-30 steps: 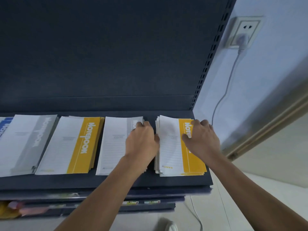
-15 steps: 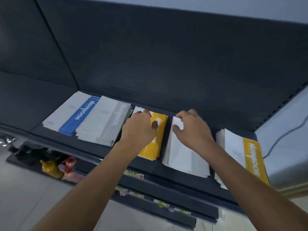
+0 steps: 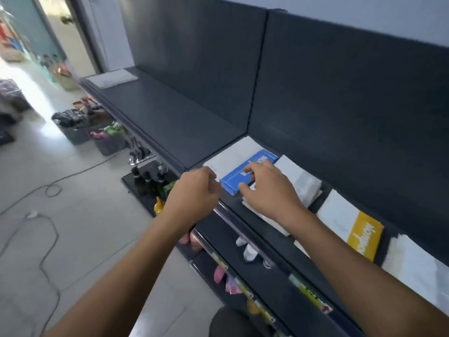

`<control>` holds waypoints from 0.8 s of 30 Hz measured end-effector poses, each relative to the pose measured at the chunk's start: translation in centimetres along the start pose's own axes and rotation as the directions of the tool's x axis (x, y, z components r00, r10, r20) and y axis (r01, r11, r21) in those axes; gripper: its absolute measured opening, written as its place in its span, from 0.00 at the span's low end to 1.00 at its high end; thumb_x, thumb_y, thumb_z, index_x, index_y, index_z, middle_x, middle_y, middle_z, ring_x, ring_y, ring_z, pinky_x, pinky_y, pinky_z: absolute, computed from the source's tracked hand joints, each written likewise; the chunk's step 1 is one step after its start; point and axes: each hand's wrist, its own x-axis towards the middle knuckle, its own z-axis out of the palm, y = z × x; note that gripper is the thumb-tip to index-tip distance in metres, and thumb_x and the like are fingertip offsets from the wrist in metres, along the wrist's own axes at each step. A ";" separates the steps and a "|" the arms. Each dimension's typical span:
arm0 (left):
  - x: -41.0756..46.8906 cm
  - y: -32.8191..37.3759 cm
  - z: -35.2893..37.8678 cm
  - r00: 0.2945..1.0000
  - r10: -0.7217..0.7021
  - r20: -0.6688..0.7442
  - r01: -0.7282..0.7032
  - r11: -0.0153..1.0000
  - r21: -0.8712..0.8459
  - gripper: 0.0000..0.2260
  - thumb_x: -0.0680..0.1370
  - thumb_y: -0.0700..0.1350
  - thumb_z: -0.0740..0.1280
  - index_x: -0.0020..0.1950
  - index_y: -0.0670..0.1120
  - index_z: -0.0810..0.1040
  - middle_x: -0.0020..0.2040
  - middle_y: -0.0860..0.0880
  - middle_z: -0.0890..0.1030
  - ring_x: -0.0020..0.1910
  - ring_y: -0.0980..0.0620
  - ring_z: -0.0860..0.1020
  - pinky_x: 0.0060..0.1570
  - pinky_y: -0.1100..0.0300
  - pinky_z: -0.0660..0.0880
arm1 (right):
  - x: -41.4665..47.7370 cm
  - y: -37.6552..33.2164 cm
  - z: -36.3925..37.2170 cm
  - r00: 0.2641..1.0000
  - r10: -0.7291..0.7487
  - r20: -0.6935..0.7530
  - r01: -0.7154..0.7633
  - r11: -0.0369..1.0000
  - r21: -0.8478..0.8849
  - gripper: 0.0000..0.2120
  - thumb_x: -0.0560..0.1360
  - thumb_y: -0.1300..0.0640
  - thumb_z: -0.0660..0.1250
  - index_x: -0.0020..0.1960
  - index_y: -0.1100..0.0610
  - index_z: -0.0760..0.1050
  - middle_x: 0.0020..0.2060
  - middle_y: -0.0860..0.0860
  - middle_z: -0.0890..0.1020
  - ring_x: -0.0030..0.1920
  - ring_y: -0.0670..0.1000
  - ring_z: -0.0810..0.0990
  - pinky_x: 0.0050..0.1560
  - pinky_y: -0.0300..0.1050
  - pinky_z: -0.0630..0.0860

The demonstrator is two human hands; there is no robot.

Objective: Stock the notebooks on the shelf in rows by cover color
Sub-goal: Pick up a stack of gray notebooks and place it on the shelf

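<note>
I see the shelf (image 3: pixel 170 122) holding the blue notebooks (image 3: pixel 237 164) under my right hand's (image 3: pixel 269 190) spread fingers, my left hand (image 3: pixel 194 193) loosely curled, empty.

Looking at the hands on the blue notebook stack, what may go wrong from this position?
1. The right hand rests across both the blue notebook stack and the grey stack, so nudging one may skew the other.
2. The blue stack's near corner lies close to the shelf front edge; a pull from the left hand might slide notebooks off.
</note>
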 end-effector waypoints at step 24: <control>16.4 -27.8 -15.7 0.950 -0.283 -0.135 0.299 0.947 0.116 0.11 0.80 0.51 0.63 0.58 0.50 0.79 0.50 0.53 0.82 0.49 0.51 0.79 0.49 0.52 0.78 | 27.4 -25.2 14.6 0.931 -0.313 0.190 0.298 0.949 0.105 0.15 0.79 0.47 0.66 0.64 0.51 0.75 0.58 0.50 0.75 0.53 0.55 0.79 0.53 0.52 0.79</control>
